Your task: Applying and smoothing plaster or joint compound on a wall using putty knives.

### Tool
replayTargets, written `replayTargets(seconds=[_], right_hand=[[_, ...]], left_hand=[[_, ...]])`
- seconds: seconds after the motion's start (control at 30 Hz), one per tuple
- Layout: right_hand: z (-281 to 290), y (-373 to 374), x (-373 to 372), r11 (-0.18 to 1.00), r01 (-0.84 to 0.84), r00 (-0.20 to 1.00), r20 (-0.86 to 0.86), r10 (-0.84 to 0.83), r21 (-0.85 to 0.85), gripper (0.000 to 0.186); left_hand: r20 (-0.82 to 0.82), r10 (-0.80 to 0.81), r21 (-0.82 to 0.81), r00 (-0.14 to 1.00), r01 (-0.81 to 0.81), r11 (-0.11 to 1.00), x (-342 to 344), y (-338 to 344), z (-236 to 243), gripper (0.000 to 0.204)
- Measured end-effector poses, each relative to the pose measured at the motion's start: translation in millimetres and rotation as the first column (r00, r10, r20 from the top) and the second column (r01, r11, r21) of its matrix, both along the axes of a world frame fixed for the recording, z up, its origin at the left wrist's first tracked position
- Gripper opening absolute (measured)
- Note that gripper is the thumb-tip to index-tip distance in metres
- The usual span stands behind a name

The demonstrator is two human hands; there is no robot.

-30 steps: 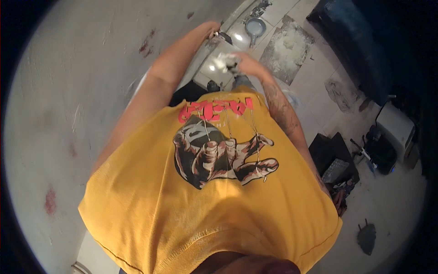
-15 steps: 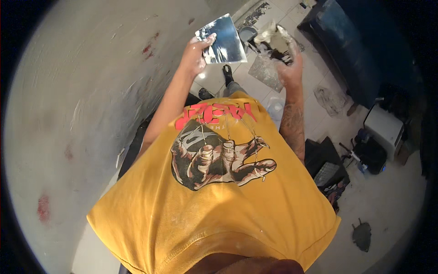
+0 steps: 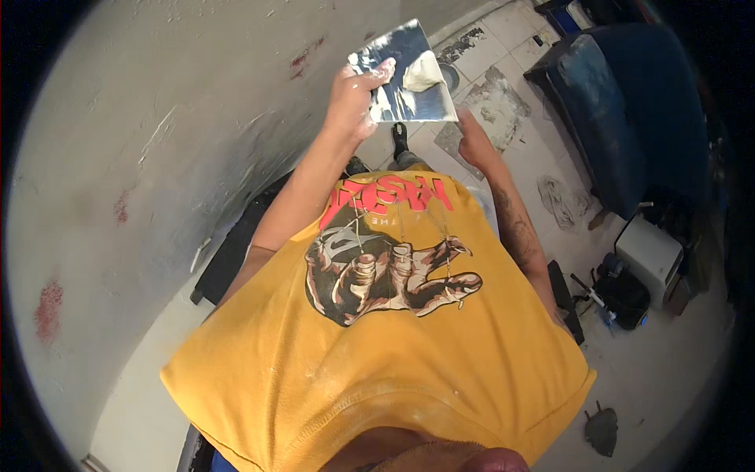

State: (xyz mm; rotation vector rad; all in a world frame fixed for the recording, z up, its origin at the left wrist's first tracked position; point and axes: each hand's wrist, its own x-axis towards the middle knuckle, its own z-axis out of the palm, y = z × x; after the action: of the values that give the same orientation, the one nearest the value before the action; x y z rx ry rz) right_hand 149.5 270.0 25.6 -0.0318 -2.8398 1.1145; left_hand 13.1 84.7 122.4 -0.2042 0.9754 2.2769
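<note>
My left hand (image 3: 358, 98) grips a shiny rectangular metal plate (image 3: 397, 47) by its left edge, the thumb lying on top. White plaster smears streak the plate, and a thick lump of wet plaster (image 3: 423, 72) sits on its right part. Plaster also coats my left thumb and fingers. My right hand (image 3: 477, 145) is at the plate's lower right corner. Its fingers are mostly hidden behind the plate, so what they hold, if anything, does not show.
A grey wall (image 3: 181, 157) with reddish patches rises close on my left. On the tiled floor lie a plaster-stained board (image 3: 497, 110) and a crumpled clear bag (image 3: 562, 200). A dark blue sofa (image 3: 629, 102) and a white box-shaped thing (image 3: 649, 250) stand to the right.
My right hand, earlier apart and holding a blurred plaster-covered thing, has come left to the plate's corner. A plaster lump now lies on the plate. The view has shifted.
</note>
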Motion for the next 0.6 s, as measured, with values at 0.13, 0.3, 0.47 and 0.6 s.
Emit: replayTargets(seconds=[0.13, 0.3, 0.47, 0.6], right_hand=[[8.3, 11.5, -3.9, 0.931, 0.338, 0.941, 0.023, -0.338, -0.14, 0.044], [102.4, -39.0, -37.0, 0.98, 0.132, 0.972, -0.212, -0.099, 0.147, 0.041], [96.5, -54.0, -46.1, 0.968, 0.055, 0.998, -0.037, -0.048, 0.244, 0.039], [73.7, -51.3, -40.4, 0.942, -0.061, 0.997, -0.019, 0.071, 0.33, 0.037]], left_hand=[[-0.249, 0.051, -0.173, 0.967, -0.096, 0.98, -23.5, 1.1, -29.3, 0.013], [-0.292, -0.151, -0.54, 0.944, -0.033, 0.841, -31.9, 0.6, -59.1, 0.004], [-0.297, 0.004, -0.293, 0.955, -0.095, 0.951, -14.9, 7.4, -63.2, 0.005], [-0.291, -0.051, -0.439, 0.955, -0.085, 0.895, -12.6, 17.8, -60.4, 0.004]])
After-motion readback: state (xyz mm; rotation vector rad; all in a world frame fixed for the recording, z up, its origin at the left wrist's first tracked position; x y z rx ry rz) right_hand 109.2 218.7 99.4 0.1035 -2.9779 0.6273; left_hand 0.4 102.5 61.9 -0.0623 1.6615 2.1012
